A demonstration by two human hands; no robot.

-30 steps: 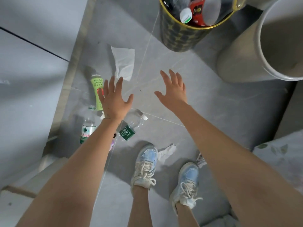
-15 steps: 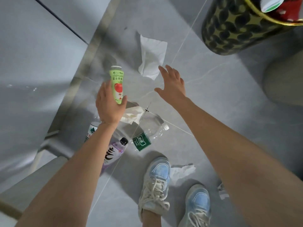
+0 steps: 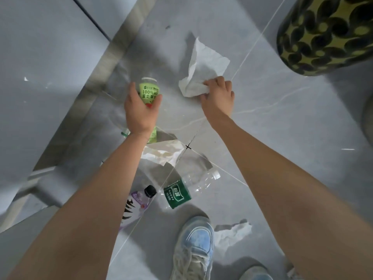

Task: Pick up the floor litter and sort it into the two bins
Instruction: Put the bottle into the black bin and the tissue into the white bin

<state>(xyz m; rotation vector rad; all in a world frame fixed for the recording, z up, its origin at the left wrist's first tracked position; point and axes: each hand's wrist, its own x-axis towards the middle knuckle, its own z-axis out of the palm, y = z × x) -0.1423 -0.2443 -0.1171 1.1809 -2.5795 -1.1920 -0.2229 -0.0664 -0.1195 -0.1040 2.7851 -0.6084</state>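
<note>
Head view: the left hand (image 3: 141,110) is wrapped around a green juice bottle (image 3: 149,93), its grip closed on the lower body so the cap end sticks out beyond the fingers. Whether the bottle has left the floor (image 3: 262,138) cannot be told. The right hand (image 3: 219,96) is bunched on the near corner of a white tissue (image 3: 203,67), its grip closed on the paper, while the rest of the sheet lies spread on the tiles.

Plenty of litter remains. A crumpled paper (image 3: 163,151) lies just beside the left wrist, a clear bottle with a green label (image 3: 185,190) lies between the forearms, a purple bottle with a black cap (image 3: 139,201) shows partly under the left forearm, and another crumpled tissue (image 3: 232,233) sits beside the shoe (image 3: 195,245). One more clear bottle seems to lie behind the left wrist, mostly hidden.

A patterned bin (image 3: 327,35) stands at the upper right; its contents are out of sight here, and only a blurred edge at the far right hints at the second bin. Judging by this, the sorting is mid-way at best: two pieces are in hand and at least four wait on the floor.
</note>
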